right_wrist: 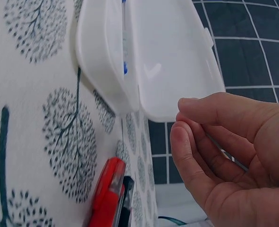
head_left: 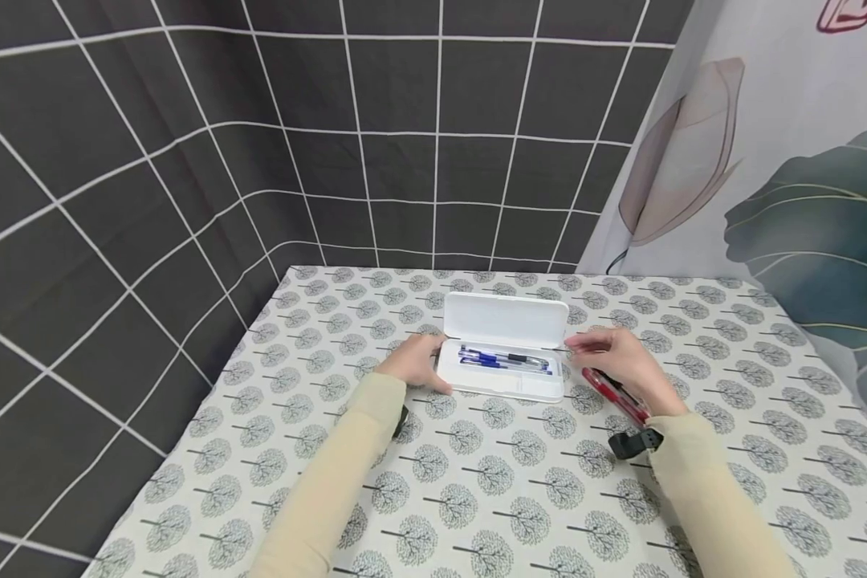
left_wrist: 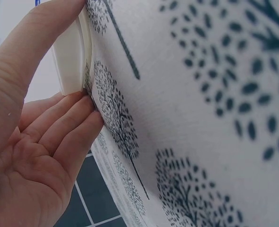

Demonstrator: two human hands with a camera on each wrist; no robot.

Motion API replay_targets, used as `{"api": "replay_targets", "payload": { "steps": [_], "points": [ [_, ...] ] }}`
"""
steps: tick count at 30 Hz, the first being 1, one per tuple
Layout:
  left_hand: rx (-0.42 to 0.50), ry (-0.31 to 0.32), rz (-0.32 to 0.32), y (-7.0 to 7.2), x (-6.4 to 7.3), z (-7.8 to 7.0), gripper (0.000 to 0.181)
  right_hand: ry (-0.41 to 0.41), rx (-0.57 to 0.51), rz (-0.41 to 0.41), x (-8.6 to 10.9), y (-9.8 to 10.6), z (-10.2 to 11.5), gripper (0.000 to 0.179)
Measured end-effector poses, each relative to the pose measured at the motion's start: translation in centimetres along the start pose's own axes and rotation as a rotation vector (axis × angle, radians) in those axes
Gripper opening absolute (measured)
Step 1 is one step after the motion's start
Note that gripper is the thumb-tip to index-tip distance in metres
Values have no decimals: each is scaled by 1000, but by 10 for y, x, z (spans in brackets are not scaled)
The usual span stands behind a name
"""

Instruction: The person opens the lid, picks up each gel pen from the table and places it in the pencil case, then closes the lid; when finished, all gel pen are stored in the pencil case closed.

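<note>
A white pencil case (head_left: 531,389) lies on the table with its lid (head_left: 506,319) raised at the back. Several blue and black pens (head_left: 502,358) rest inside it. My left hand (head_left: 412,361) holds the case's left end, with the thumb at the front and the fingers (left_wrist: 71,123) at the corner behind. At the right end, my right hand (head_left: 621,360) hovers beside the lid's corner, its fingers loosely bent around nothing. In the right wrist view the thumb tip is right at the lid's edge. A red pen (head_left: 614,395) and a black pen (right_wrist: 125,203) lie below this hand.
A cloth with a tree print (head_left: 470,498) covers the table. Behind and to the left hangs a dark curtain (head_left: 397,168) with white grid lines. A pale curtain (head_left: 759,96) with leaf shapes hangs at the right.
</note>
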State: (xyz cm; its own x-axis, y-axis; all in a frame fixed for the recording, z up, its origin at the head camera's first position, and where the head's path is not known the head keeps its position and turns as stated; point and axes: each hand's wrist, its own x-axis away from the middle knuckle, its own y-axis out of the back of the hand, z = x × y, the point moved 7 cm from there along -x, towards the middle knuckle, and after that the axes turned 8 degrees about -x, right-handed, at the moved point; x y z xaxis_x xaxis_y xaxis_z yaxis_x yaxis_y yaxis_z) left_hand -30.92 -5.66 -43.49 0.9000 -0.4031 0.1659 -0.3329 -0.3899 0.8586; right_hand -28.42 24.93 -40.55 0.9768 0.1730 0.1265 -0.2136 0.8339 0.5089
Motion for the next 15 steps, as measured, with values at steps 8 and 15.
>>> {"api": "replay_targets", "payload": {
  "steps": [8,15],
  "points": [
    [2,14,6,-2,1,1,95,-23,-15,-19,4,6,-13,42],
    [-8,13,-3,0,2,0,94,-45,15,-4,12,14,-22,47]
  ]
}}
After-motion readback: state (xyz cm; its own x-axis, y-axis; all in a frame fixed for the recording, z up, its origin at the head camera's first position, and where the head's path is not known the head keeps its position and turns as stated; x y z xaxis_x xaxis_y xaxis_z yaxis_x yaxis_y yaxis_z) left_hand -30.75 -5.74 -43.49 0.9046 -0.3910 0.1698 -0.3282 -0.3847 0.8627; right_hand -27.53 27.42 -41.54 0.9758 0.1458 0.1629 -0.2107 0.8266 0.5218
